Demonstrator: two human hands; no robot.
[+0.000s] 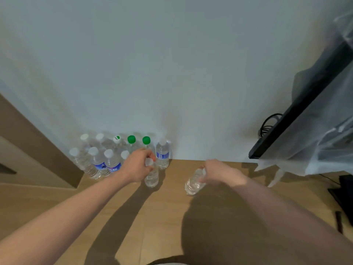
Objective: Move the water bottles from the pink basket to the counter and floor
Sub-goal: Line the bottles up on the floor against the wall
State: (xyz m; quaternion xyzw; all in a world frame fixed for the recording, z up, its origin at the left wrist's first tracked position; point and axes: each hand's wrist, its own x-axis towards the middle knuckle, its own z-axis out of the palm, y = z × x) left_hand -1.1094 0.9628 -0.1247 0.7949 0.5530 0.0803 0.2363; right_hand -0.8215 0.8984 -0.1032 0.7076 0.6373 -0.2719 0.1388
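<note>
Clear bottles: 1 per hand, approx 11 more standing by wall (172,73).

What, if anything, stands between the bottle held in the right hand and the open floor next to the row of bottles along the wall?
Nothing visible. The right hand grips a clear bottle over bare wooden floor. The nearest standing bottle, the blue-labelled one ending the row, is off to its left, and the left hand grips another bottle beside that row.
</note>
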